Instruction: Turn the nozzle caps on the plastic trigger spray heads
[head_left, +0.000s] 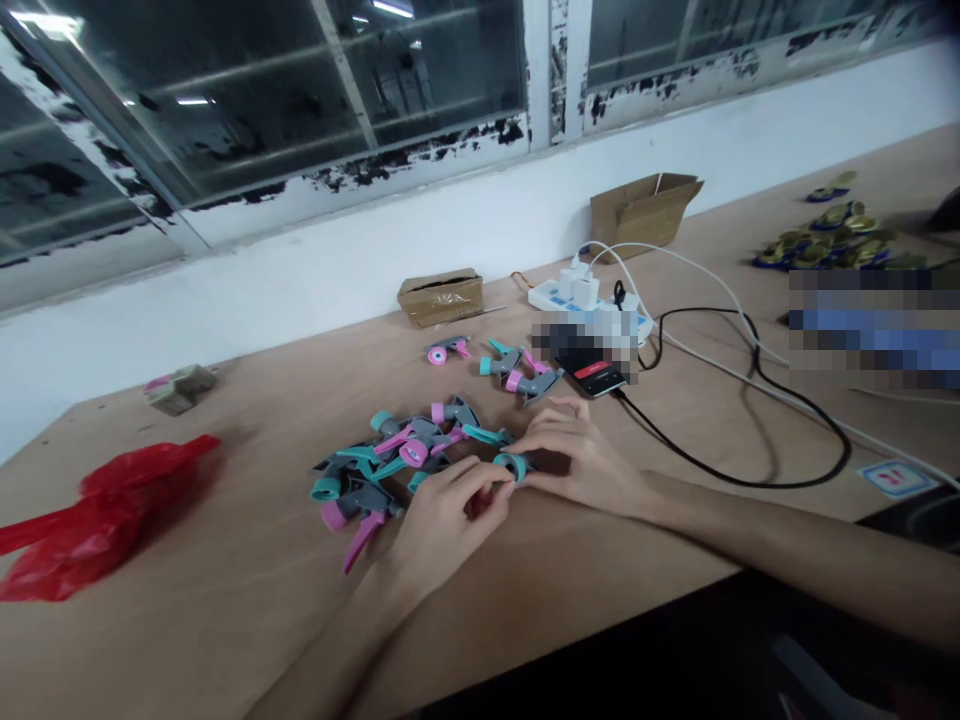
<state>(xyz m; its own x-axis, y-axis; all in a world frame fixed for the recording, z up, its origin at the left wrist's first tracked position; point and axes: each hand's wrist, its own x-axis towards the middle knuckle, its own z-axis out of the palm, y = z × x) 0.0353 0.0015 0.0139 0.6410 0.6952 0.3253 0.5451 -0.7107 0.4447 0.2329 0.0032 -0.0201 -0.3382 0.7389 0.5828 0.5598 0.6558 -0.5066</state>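
Between my two hands is a grey trigger sprayer head (511,464) with a teal collar, its open collar end facing me. My right hand (581,455) grips its body from the right, thumb below and fingers above. My left hand (450,510) pinches at the collar's rim with thumb and forefinger; whether a small part sits in that pinch is hidden. Close beside my left hand lies a pile of grey trigger sprayer heads (420,440) with pink or teal collars and levers. Farther back are a few more sprayer heads (525,372), and one with a pink collar (448,349) apart from them.
A red plastic bag (112,520) lies at the left, near a small greenish block (180,390). Cardboard boxes (441,298) stand along the wall. A power strip (555,297), a phone (596,372) and looping cables occupy the right, with gold-coloured lids (840,235) beyond.
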